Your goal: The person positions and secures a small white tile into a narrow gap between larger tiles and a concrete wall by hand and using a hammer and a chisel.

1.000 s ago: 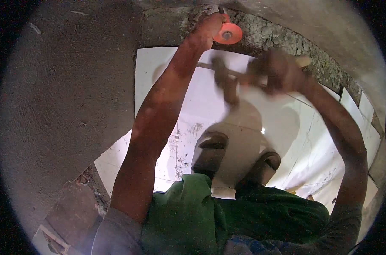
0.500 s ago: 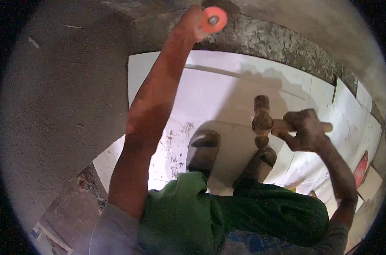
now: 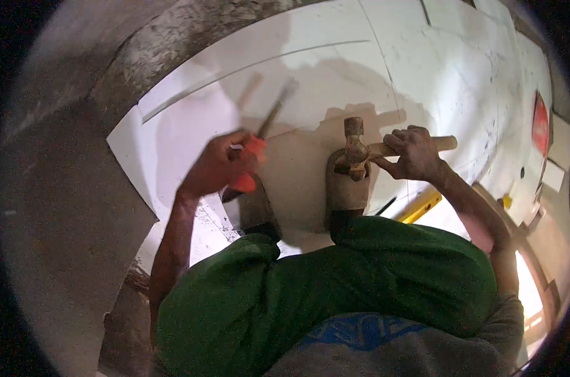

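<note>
My left hand (image 3: 214, 164) is closed around a chisel (image 3: 275, 114) with a red hand guard. Its metal shaft points up and away over the white tiles, with its far end blurred. In my right hand (image 3: 417, 152) is a ball-peen hammer (image 3: 356, 149), gripped by its wooden handle. The hammer head hangs above the toe of my right shoe (image 3: 347, 193). Both tools are held apart from each other, over the white tile floor (image 3: 310, 75).
A rough mortar strip (image 3: 156, 53) runs along the far left edge of the tiles. Grey concrete (image 3: 52, 207) lies at left. At right are a yellow spirit level (image 3: 421, 207), a red tool (image 3: 540, 124) and a small white piece (image 3: 553, 176).
My left hand has come back from the far wall toward me, bringing the chisel over the tiles. The view has turned right, showing the yellow level. The hammer stays in my right hand.
</note>
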A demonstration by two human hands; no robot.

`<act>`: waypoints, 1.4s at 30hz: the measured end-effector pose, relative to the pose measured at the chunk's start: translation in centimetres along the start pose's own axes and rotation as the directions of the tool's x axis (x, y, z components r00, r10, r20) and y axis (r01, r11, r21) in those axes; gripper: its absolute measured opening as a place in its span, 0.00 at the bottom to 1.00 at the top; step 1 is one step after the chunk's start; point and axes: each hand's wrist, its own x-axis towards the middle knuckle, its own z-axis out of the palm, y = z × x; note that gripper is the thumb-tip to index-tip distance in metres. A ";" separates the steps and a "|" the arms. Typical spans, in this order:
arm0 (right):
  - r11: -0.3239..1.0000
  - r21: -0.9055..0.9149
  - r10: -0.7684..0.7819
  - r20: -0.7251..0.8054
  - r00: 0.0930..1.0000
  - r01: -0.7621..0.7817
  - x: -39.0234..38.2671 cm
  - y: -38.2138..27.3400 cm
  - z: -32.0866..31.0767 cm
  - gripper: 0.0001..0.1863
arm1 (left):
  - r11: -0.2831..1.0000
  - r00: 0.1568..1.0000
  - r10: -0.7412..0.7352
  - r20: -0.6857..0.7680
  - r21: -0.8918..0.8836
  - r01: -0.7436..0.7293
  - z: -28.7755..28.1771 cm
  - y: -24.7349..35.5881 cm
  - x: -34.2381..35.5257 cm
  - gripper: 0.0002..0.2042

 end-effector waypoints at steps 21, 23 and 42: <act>0.996 0.090 0.050 -0.268 0.962 -0.027 -5.7 7.7 6.1 0.15 | 0.772 0.994 0.016 0.113 0.630 -0.084 9.2 -8.8 3.2 0.16; 0.995 0.090 0.057 -0.277 0.959 -0.033 -6.2 8.2 6.6 0.15 | 0.817 0.995 0.072 -0.066 0.577 -0.021 6.7 -5.2 5.2 0.14; 0.983 0.118 0.153 -0.115 0.982 -0.139 -5.0 6.3 4.9 0.23 | 0.590 0.402 0.480 -0.780 0.626 0.510 -22.6 -4.2 22.5 0.43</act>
